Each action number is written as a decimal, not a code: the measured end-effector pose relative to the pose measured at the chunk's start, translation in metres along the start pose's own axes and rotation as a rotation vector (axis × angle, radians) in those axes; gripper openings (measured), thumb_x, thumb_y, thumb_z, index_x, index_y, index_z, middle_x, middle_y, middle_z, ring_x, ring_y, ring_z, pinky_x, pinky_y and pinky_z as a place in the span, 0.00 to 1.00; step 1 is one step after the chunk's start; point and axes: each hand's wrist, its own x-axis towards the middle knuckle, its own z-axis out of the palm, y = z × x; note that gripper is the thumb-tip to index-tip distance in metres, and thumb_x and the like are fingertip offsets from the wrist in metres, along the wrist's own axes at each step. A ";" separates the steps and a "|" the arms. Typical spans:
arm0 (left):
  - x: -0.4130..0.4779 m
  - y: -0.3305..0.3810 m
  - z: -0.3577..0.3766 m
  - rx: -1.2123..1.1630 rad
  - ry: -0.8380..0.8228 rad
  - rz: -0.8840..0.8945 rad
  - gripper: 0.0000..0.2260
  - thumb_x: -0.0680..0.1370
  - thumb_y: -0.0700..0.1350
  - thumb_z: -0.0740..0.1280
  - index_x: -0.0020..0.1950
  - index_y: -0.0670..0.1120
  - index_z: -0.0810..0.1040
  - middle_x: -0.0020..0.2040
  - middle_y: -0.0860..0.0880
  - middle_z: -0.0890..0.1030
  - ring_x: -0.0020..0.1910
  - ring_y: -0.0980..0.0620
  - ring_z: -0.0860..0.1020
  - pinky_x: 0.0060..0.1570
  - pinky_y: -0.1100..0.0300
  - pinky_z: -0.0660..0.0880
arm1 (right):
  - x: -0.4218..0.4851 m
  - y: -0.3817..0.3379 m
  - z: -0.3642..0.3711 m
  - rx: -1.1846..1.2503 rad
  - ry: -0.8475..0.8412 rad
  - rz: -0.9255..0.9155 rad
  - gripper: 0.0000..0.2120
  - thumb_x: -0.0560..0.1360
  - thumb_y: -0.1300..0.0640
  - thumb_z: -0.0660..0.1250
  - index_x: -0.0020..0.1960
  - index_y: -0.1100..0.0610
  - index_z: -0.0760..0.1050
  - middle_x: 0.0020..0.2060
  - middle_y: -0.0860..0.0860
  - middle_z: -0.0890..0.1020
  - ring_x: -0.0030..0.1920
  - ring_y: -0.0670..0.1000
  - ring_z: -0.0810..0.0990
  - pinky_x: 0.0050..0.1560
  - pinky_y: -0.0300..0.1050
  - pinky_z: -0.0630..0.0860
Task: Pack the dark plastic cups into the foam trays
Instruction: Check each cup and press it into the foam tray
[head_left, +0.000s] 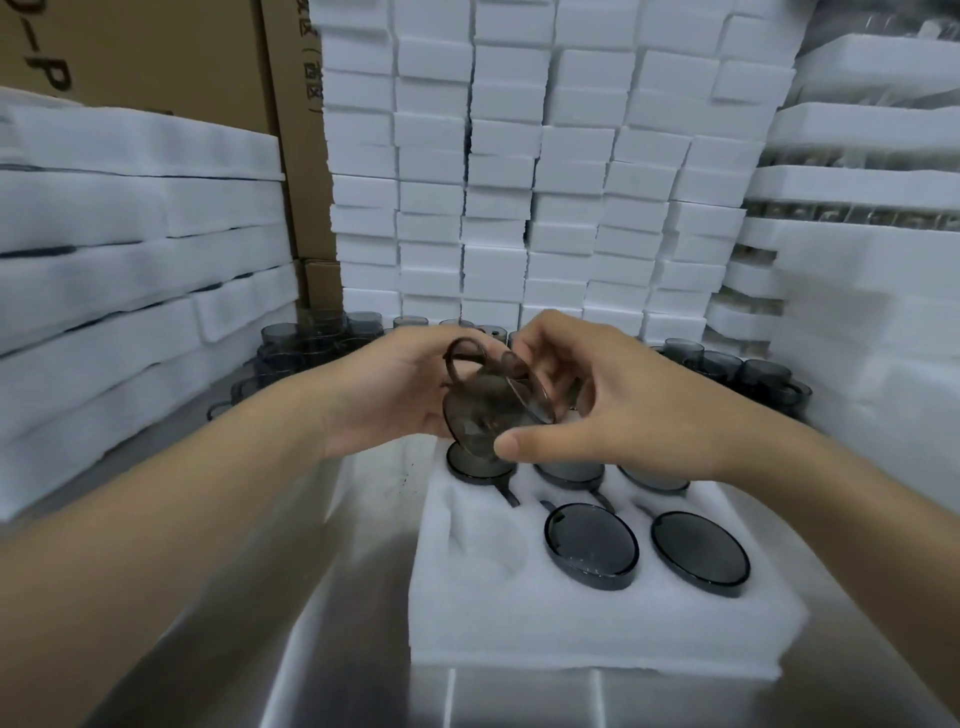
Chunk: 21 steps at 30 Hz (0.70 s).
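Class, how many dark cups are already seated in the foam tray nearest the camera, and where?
5. Back row: back-left cup, back-middle cup, back-right cup, each partly hidden under the right hand. Front row: front-middle cup, front-right cup. The held cup is not counted.

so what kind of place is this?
Probably a factory or warehouse packing station: stacks of white foam fill the back, cardboard cartons stand at rear left, loose dark cups wait on the bench, and the left hand and right hand hold one cup over a part-filled foam tray.
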 end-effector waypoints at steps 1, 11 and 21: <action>0.002 -0.002 0.002 0.078 0.063 0.000 0.25 0.78 0.55 0.68 0.67 0.39 0.79 0.63 0.35 0.82 0.61 0.33 0.80 0.68 0.38 0.75 | -0.001 -0.003 -0.001 -0.044 -0.033 0.030 0.25 0.65 0.34 0.80 0.53 0.44 0.76 0.46 0.49 0.81 0.45 0.53 0.81 0.47 0.51 0.79; -0.007 -0.013 -0.004 0.155 -0.204 -0.100 0.27 0.83 0.60 0.64 0.73 0.41 0.78 0.70 0.37 0.81 0.66 0.43 0.79 0.70 0.44 0.74 | -0.009 -0.027 0.008 -0.097 -0.215 0.072 0.23 0.67 0.41 0.85 0.50 0.48 0.75 0.39 0.51 0.78 0.36 0.46 0.75 0.43 0.58 0.78; -0.009 -0.017 -0.021 0.272 -0.328 -0.086 0.43 0.69 0.65 0.81 0.79 0.48 0.73 0.76 0.40 0.76 0.79 0.37 0.71 0.81 0.32 0.58 | -0.012 -0.043 0.022 -0.305 -0.186 0.083 0.30 0.63 0.25 0.77 0.43 0.48 0.72 0.30 0.44 0.75 0.29 0.43 0.71 0.32 0.41 0.69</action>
